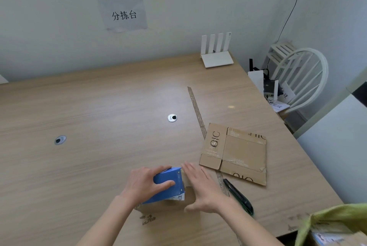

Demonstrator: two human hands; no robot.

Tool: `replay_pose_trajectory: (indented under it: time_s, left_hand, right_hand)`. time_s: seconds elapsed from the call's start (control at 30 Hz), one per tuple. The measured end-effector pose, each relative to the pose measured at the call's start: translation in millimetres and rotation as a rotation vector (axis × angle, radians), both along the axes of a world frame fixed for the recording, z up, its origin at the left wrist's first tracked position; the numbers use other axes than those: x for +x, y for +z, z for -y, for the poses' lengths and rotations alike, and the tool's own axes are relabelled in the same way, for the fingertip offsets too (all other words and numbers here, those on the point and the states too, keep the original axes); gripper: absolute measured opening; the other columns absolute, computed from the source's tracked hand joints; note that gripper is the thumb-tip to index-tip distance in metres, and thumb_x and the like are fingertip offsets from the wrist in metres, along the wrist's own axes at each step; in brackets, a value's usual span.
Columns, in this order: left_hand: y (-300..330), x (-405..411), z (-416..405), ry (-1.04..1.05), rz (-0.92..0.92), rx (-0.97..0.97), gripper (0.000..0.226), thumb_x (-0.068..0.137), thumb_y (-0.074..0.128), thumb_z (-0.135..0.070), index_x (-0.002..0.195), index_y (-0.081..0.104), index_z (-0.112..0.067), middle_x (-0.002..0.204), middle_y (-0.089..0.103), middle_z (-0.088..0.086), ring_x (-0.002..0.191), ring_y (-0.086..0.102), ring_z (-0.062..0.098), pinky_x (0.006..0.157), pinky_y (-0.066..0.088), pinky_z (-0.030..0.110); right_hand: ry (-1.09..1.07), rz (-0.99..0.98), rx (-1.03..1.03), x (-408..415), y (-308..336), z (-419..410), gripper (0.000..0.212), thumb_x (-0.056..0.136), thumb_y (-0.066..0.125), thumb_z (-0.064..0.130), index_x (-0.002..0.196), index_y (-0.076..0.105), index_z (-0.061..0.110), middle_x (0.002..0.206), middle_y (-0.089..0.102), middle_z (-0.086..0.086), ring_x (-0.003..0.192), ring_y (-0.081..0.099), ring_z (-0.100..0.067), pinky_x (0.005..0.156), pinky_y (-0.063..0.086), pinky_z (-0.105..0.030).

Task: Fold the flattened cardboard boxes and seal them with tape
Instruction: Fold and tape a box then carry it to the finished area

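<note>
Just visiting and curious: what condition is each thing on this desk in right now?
Blue box: folded up, gripped by left hand.
Right hand: fingers straight, against the box's side.
Brown cardboard: still flat, unfolded.
Utility knife: lying on desk, untouched.

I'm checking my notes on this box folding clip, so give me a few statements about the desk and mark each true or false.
1. The left hand grips a blue box. True.
2. The flat cardboard lies left of the hands. False: it lies to their right.
3. The right hand holds the knife. False: the hand is open beside the blue box; the knife lies on the desk.
4. A white router stands at the desk's far edge. True.
</note>
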State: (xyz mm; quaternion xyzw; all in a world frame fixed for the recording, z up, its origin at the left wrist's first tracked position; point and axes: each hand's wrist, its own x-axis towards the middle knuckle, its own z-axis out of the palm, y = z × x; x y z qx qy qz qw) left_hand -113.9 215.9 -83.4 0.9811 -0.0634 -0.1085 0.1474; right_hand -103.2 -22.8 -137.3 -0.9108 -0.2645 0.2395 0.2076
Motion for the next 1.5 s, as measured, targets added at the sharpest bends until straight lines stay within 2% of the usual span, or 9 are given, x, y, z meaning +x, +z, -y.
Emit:
replay_pose_trajectory:
  time_s: [0.07,0.1,0.17,0.4,0.63,0.87,1.13,1.3,1.5]
  left_hand:
    - [3,0,-2,-0.011,-0.019,-0.008,0.05,0.083,0.049,-0.075,0.13,0.05,-0.058,0.095,0.065,-0.031,0.068,0.053,-0.008,0.058,0.034,0.012]
    - [5,1,-4,-0.025,-0.033,-0.008,0.05,0.083,0.048,-0.075,0.13,0.05,-0.058,0.095,0.064,-0.032,0.07,0.054,-0.006,0.059,0.035,0.012]
    - [8,0,-11,-0.068,-0.044,0.026,0.052,0.083,0.045,-0.076,0.131,0.05,-0.057,0.099,0.067,-0.028,0.075,0.057,-0.001,0.061,0.036,0.014]
    - [11,-20,-63,-0.017,-0.119,0.114,0.047,0.082,0.045,-0.074,0.124,0.057,-0.054,0.098,0.069,-0.019,0.081,0.06,0.007,0.068,0.045,0.024]
    - [6,-49,-116,0.075,-0.148,0.142,0.05,0.08,0.042,-0.079,0.121,0.058,-0.056,0.09,0.065,-0.022,0.08,0.059,0.005,0.06,0.04,0.02]
    - [2,-57,-126,0.136,-0.193,0.061,0.039,0.081,0.048,-0.075,0.108,0.063,-0.051,0.086,0.066,-0.016,0.079,0.057,0.006,0.063,0.04,0.022]
    - [-10,-70,-139,0.131,-0.189,-0.007,0.045,0.077,0.047,-0.078,0.116,0.059,-0.057,0.095,0.067,-0.024,0.086,0.059,0.003,0.076,0.047,0.024]
    - [-5,-67,-143,0.102,-0.201,-0.016,0.024,0.077,0.047,-0.078,0.096,0.054,-0.066,0.087,0.066,-0.024,0.08,0.059,0.003,0.073,0.047,0.024]
    - [-2,-80,-173,0.124,-0.216,0.029,0.029,0.074,0.052,-0.074,0.101,0.058,-0.065,0.085,0.066,-0.025,0.078,0.058,0.001,0.068,0.043,0.019]
  right_hand:
    - [0.027,0.053,-0.09,2,-6,-8,0.13,0.068,0.084,0.054,0.162,-0.001,0.024,0.167,0.008,0.012,0.155,0.006,-0.011,0.127,0.001,-0.035]
    - [0.018,0.083,-0.096,3,-8,-9,0.126,0.067,0.085,0.054,0.161,0.007,0.023,0.164,0.02,0.008,0.152,0.018,-0.015,0.126,0.008,-0.035]
    - [0.035,0.125,-0.111,4,-9,-7,0.118,0.069,0.084,0.053,0.16,0.016,0.022,0.161,0.029,0.005,0.147,0.028,-0.017,0.123,0.016,-0.034]
    - [0.08,0.154,-0.132,6,-8,-5,0.115,0.07,0.081,0.056,0.161,0.017,0.026,0.163,0.026,0.008,0.148,0.027,-0.014,0.124,0.011,-0.031]
    - [0.078,0.149,-0.189,8,-4,-3,0.115,0.072,0.08,0.057,0.161,0.014,0.027,0.165,0.023,0.008,0.149,0.025,-0.017,0.121,0.026,-0.032]
    - [0.11,0.17,-0.195,5,-2,-2,0.111,0.075,0.077,0.056,0.162,0.013,0.031,0.165,0.019,0.014,0.149,0.022,-0.01,0.119,0.019,-0.024]
    - [0.096,0.138,-0.199,4,2,-7,0.113,0.074,0.078,0.053,0.162,0.011,0.032,0.167,0.016,0.013,0.151,0.018,-0.009,0.121,0.014,-0.025]
    - [0.1,0.12,-0.205,5,3,-10,0.113,0.073,0.079,0.054,0.162,0.012,0.032,0.167,0.017,0.014,0.152,0.017,-0.009,0.123,0.011,-0.026]
    - [0.101,0.121,-0.229,5,3,-9,0.114,0.071,0.078,0.056,0.161,0.012,0.034,0.165,0.018,0.016,0.15,0.019,-0.008,0.122,0.015,-0.024]
